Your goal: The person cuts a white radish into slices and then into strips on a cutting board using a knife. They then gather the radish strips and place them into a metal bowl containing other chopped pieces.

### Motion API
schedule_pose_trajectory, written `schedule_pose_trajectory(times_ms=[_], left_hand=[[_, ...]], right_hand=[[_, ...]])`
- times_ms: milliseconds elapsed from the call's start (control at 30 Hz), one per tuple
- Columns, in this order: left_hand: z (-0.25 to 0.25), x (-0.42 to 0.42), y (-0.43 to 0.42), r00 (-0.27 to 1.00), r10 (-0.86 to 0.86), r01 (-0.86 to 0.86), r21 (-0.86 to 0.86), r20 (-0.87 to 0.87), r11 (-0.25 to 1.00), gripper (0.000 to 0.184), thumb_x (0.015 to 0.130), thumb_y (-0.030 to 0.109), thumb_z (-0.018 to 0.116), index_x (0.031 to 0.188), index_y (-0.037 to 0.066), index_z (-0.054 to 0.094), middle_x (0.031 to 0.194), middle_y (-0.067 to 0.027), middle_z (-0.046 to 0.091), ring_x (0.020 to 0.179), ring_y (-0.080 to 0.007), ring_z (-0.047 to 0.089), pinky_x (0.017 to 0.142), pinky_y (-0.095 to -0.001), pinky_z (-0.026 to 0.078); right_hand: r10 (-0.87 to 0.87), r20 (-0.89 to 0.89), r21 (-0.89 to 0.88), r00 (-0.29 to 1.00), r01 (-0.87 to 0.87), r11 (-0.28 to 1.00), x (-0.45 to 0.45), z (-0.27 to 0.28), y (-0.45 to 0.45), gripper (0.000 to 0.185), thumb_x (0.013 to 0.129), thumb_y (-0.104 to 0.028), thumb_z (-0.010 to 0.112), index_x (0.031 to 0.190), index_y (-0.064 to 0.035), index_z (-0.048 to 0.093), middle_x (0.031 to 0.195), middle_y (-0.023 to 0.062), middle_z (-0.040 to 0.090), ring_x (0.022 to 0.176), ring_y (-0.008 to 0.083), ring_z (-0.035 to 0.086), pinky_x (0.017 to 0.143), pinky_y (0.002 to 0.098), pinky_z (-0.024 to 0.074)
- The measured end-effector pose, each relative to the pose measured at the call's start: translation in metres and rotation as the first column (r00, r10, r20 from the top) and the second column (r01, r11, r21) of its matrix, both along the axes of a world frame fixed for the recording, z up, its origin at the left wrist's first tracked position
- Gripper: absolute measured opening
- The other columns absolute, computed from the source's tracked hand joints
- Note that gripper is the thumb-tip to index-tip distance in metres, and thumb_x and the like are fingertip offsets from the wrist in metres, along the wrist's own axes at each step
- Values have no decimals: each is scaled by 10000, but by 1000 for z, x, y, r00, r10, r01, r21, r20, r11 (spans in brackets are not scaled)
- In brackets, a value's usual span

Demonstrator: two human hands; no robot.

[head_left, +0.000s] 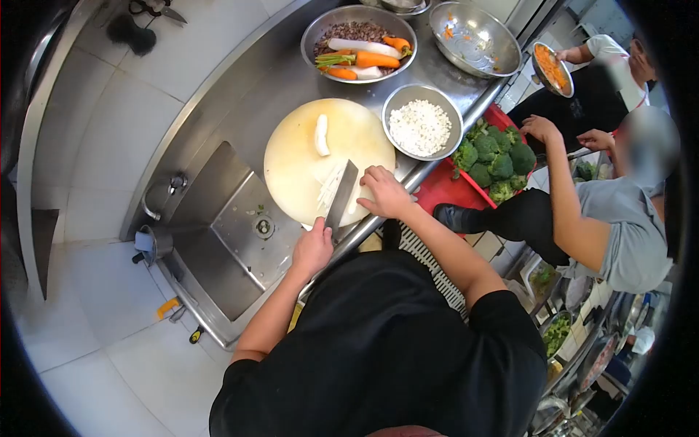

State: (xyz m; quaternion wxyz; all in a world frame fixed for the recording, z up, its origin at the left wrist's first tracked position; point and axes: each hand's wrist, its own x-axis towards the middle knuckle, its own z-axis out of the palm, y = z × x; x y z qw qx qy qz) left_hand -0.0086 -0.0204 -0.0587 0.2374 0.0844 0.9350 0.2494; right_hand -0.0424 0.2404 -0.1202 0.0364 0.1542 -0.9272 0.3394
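Observation:
My left hand [313,249] is closed round the handle of a cleaver [342,193], its broad blade standing on the round cutting board [291,167]. On the blade's left lie thin white strips [329,186]. To the right of the blade, my right hand [386,191] has bent fingers pressed on a piece of white root vegetable [356,198], which they partly hide. Farther up the board rests another peeled white piece [321,135]. A metal bowl of white diced pieces [420,128] stands beside the board, near my right hand.
A sink [240,218] lies left of the board. Behind stand a bowl with carrots [375,60] and a metal bowl with orange scraps [473,40]. At right, a red crate [477,191] holds broccoli [499,156]; two people are close by, one holding a bowl of orange shreds [552,69].

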Motion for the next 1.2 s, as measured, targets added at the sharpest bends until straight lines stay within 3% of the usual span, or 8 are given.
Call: schedule_pose_trajectory(times_ms=[167,567,667,867,967,1200], left_hand=[[5,-4,8,999,-22,24,-67,26,997,256,1059,239,502,1204,29,525,856,-339,684,832,-554,663,776,-652,498],[37,17,10,997,-73,70,-120,-15,990,237,1054,216,512,1179,14,519,806,-330,680,785,-562,657,746,-648,506],[10,22,21,999,-48,51,-188,20,981,234,1055,216,511,1171,13,503,801,-344,673,789,-566,658,739,-655,506],[21,4,35,998,-59,59,-165,9,985,224,1055,215,507,1161,17,496,782,-355,663,774,-568,660,724,-659,510],[41,9,27,996,-88,92,-168,30,981,222,1055,220,506,1153,21,495,777,-354,661,773,-572,657,727,-662,508],[0,16,42,1000,11,-10,-153,11,988,247,1047,235,524,1170,22,501,816,-365,666,819,-568,668,763,-666,506]], right_hand=[[22,-92,11,996,-21,1000,2,-8,0,399,819,-284,795,1094,-46,633,1123,124,580,1117,338,565,998,451,477],[47,-5,25,999,-47,999,-3,-6,3,391,819,-304,784,1091,-51,663,1131,109,616,1131,319,583,1003,443,487],[24,-23,20,999,-23,1000,-2,-10,1,406,814,-326,778,1093,-53,668,1110,107,611,1119,308,583,1012,440,473],[-10,-27,-42,1000,9,999,-6,-20,2,162,892,-138,644,1013,-42,694,1022,101,647,1066,299,615,973,423,501],[-20,-36,8,999,21,1000,-10,-23,3,157,885,-66,592,991,-42,705,1002,105,657,1039,294,628,945,417,521],[9,-108,-5,994,-10,1000,-12,-34,5,119,841,-71,637,927,-45,714,935,102,677,943,319,646,850,441,557]])
